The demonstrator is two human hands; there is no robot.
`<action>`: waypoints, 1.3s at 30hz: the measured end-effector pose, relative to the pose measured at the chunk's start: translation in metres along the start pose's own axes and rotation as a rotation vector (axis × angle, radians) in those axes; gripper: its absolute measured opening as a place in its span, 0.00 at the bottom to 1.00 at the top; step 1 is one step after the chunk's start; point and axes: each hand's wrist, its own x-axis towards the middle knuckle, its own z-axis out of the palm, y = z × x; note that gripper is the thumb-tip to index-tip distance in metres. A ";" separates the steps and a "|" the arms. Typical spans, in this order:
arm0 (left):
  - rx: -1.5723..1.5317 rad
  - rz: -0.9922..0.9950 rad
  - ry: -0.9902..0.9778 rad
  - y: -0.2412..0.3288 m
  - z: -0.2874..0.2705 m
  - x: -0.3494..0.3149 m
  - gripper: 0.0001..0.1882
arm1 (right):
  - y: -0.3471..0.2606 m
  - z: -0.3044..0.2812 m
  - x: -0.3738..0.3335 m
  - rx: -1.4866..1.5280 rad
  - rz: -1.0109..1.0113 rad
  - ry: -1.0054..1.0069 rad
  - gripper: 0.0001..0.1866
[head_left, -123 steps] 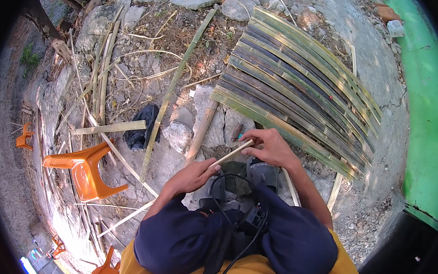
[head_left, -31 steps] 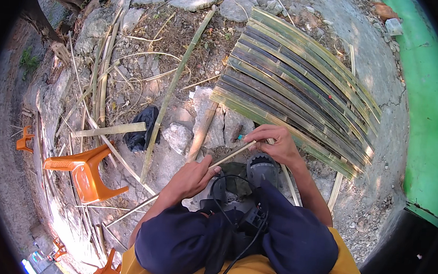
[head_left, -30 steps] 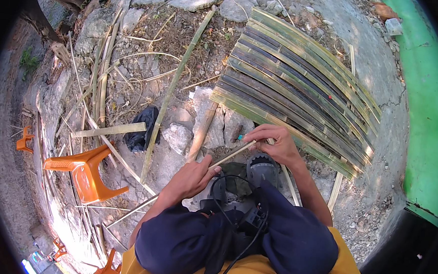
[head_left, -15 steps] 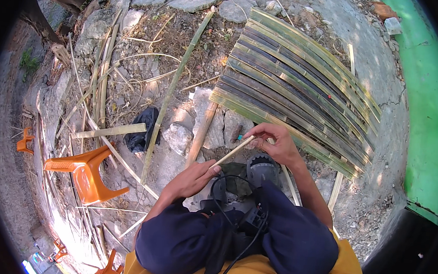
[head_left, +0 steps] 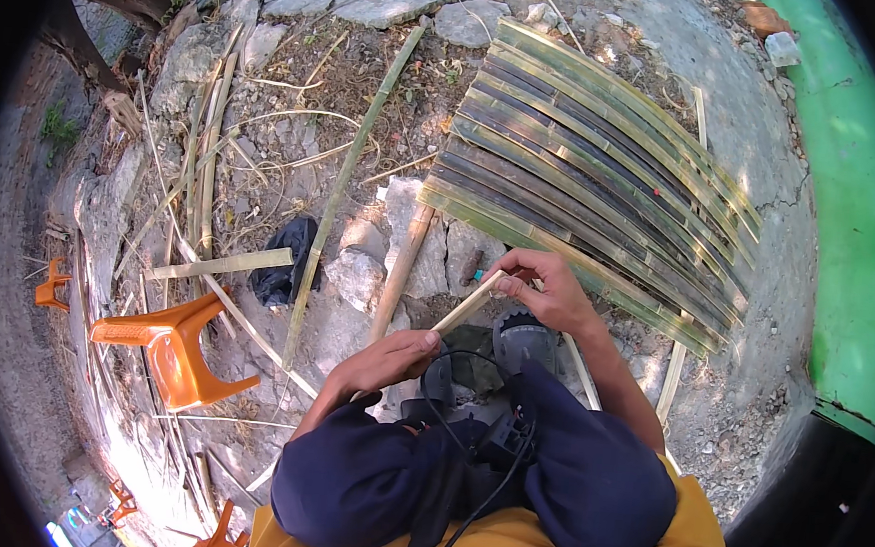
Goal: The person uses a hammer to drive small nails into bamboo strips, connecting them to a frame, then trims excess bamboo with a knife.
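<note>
A short, pale bamboo strip (head_left: 470,305) slants between my two hands, above my shoes. My left hand (head_left: 389,359) grips its lower left end, thumb along the top. At the upper right end, my right hand (head_left: 549,287) pinches the strip between thumb and fingers. Just beyond my right hand lies a panel of green and dark bamboo slats (head_left: 593,183), set side by side. A small brown cylindrical piece (head_left: 472,265) with a teal end rests on the ground near my right fingers.
An orange plastic stool (head_left: 184,358) lies tipped over at the left. Long bamboo strips (head_left: 358,173) and a black plastic bag (head_left: 286,261) lie on the ground ahead. A brown pole (head_left: 402,271) leans past pale stones (head_left: 355,277). A green wall (head_left: 856,199) stands at right.
The bamboo strip has turned slightly in my hands, and more of its broad face shows. My left hand has shifted a little; both hands keep their hold.
</note>
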 end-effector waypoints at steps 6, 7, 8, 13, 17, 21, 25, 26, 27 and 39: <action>-0.001 0.019 -0.026 -0.004 -0.001 -0.003 0.26 | -0.002 0.000 0.001 -0.053 -0.034 -0.023 0.09; -0.001 0.020 -0.027 -0.007 -0.002 -0.002 0.26 | -0.003 0.000 0.001 -0.054 -0.034 -0.022 0.09; -0.014 0.017 -0.037 -0.010 -0.003 -0.002 0.24 | -0.004 0.000 0.000 -0.060 -0.030 -0.020 0.09; -0.013 0.008 -0.027 -0.012 -0.003 0.000 0.24 | -0.007 0.001 0.001 -0.096 -0.029 -0.017 0.08; 0.028 -0.022 0.073 -0.003 -0.007 0.006 0.24 | 0.007 0.007 0.006 -0.046 -0.036 0.056 0.07; -0.029 0.070 0.092 -0.021 -0.021 0.019 0.27 | 0.029 0.009 0.016 -0.009 -0.098 0.097 0.11; 0.126 0.025 0.218 -0.041 -0.032 0.045 0.26 | 0.050 0.008 0.017 -0.106 -0.096 0.101 0.15; 0.154 0.036 0.282 -0.049 -0.035 0.052 0.25 | 0.053 0.011 0.017 -0.164 -0.095 0.131 0.18; 0.184 0.049 0.347 -0.057 -0.037 0.059 0.24 | 0.056 0.013 0.017 -0.224 -0.096 0.162 0.21; 0.643 0.151 0.795 -0.094 -0.043 0.108 0.24 | 0.154 0.023 -0.033 -0.786 0.060 0.156 0.17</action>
